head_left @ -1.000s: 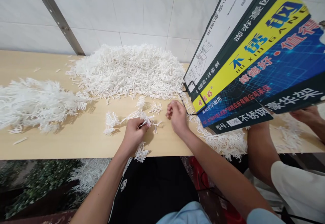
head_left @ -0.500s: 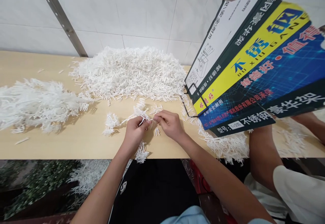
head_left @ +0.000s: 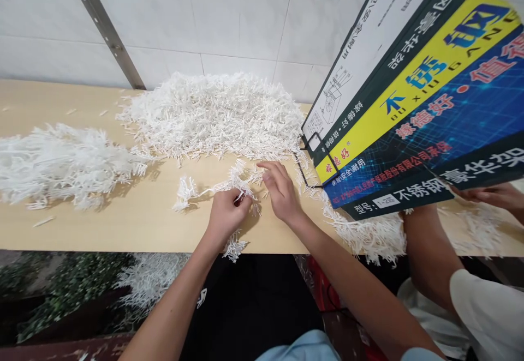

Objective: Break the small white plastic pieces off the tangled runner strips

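My left hand (head_left: 227, 214) is closed in a pinch on a white branched plastic sprig (head_left: 236, 175). The sprig's tufted ends stick out above, to the left of and below that hand. Just to the right, my right hand (head_left: 282, 194) has its fingers stretched forward and slightly apart, with nothing seen in them. Its fingertips are near some small loose white pieces (head_left: 254, 175) on the wooden board (head_left: 135, 230). My left fingers partly cover the middle of the sprig.
A large heap of white bits (head_left: 216, 115) lies against the tiled wall, and a pile of longer sprigs (head_left: 69, 159) at left. A printed cardboard panel (head_left: 409, 110) in a black wire stand leans at right. Beyond it is another person's arm (head_left: 429, 246). Artificial greenery (head_left: 73, 290) sits below the board.
My right hand has drawn back from my left and its fingers have opened out of a pinch. The view has shifted slightly, and the other person's hand beyond the panel has moved.
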`<state>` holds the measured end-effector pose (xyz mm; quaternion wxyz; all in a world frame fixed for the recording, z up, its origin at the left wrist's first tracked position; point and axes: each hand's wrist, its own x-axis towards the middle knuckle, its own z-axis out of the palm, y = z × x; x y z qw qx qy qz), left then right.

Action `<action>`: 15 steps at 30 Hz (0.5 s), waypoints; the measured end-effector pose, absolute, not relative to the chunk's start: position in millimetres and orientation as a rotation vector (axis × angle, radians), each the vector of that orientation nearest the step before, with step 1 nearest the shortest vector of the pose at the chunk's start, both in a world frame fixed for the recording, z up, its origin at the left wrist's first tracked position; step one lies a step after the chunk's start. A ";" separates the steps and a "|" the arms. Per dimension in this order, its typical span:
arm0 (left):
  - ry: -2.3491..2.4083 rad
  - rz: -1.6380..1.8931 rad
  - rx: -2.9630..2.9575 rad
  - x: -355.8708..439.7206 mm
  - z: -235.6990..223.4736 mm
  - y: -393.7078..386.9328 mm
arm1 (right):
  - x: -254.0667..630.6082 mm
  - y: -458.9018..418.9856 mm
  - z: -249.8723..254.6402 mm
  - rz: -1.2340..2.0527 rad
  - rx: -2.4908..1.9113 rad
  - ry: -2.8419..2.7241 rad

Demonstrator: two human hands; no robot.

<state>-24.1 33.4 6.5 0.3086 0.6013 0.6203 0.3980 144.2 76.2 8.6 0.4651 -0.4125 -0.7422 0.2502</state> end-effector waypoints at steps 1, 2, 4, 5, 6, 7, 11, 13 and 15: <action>1.645 1.025 1.618 -23.1 6.1 34.2 | 143.2 74.4 10.5 0.630 -0.964 -1.845; 1.647 0.990 1.651 -22.5 5.1 35.2 | 142.5 73.4 11.2 0.664 -0.918 -1.876; 1.654 0.907 1.723 -22.5 2.7 37.0 | 141.5 73.3 9.2 0.720 -0.864 -1.935; 1.649 0.876 1.753 -22.9 1.8 37.7 | 141.1 74.0 7.0 0.737 -0.872 -1.940; 1.635 0.861 1.773 -23.3 1.4 38.2 | 140.7 75.1 4.6 0.753 -0.904 -1.913; 1.613 0.862 1.783 -23.7 1.7 38.3 | 140.4 76.4 2.3 0.777 -0.946 -1.851; 1.522 0.948 1.693 -25.1 8.1 35.1 | 141.0 81.6 -1.7 0.995 -1.031 -1.538; 1.496 0.989 1.600 -26.0 12.0 32.5 | 141.8 82.9 -0.5 1.109 -1.019 -1.483; 1.446 1.027 1.544 -27.2 14.3 30.8 | 142.4 83.2 1.5 1.183 -1.007 -1.476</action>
